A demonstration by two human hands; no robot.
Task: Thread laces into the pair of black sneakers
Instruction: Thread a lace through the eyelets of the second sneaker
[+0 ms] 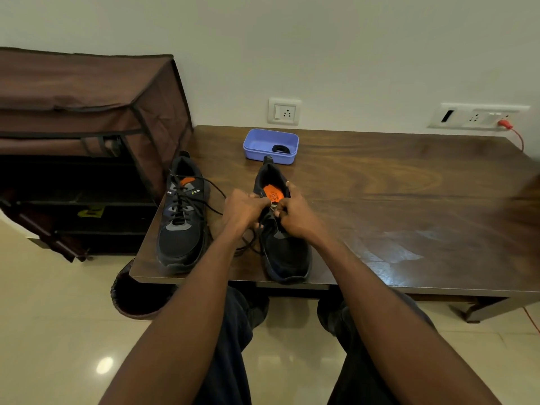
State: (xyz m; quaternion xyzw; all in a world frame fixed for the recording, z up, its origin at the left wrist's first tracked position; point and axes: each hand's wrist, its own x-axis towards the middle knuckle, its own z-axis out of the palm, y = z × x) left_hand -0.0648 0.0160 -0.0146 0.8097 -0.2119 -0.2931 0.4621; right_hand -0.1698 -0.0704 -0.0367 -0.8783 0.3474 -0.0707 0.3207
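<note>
Now the right shoe (285, 244) is kept toe-first at the near edge of the table (409, 200), probably so that its eyelets are easily reached. Its lace (253, 244) is pinched by the curled fingers of the left hand (244, 210) and the right hand (295, 213) over the tongue. The left shoe (182, 217), black with orange insole, is already laced, ends loose.
</note>
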